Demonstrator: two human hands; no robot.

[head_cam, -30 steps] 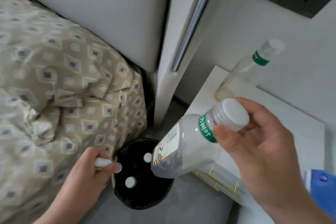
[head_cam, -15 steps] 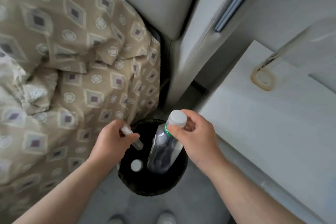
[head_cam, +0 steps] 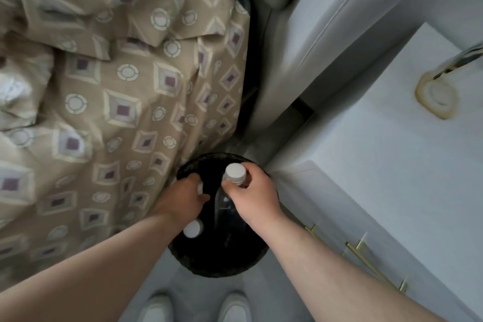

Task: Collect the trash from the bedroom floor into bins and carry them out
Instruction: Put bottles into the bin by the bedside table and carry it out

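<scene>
Clear plastic shows under the right hand (head_cam: 252, 195), which pinches a bottle (head_cam: 221, 202) by its neck, upright with its base inside the black bin (head_cam: 217, 268), likely so it drops straight in. The left hand (head_cam: 181, 198) curls round a small white object (head_cam: 200, 188) over the same opening, where a white cap (head_cam: 193, 229) lies. The bin stands between a patterned bedspread (head_cam: 117, 102) and a white cabinet (head_cam: 392, 178).

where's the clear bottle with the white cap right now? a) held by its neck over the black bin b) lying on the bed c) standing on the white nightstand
A: the right hand grips the clear bottle at its neck, with its base down in the mouth of the black bin.
</scene>
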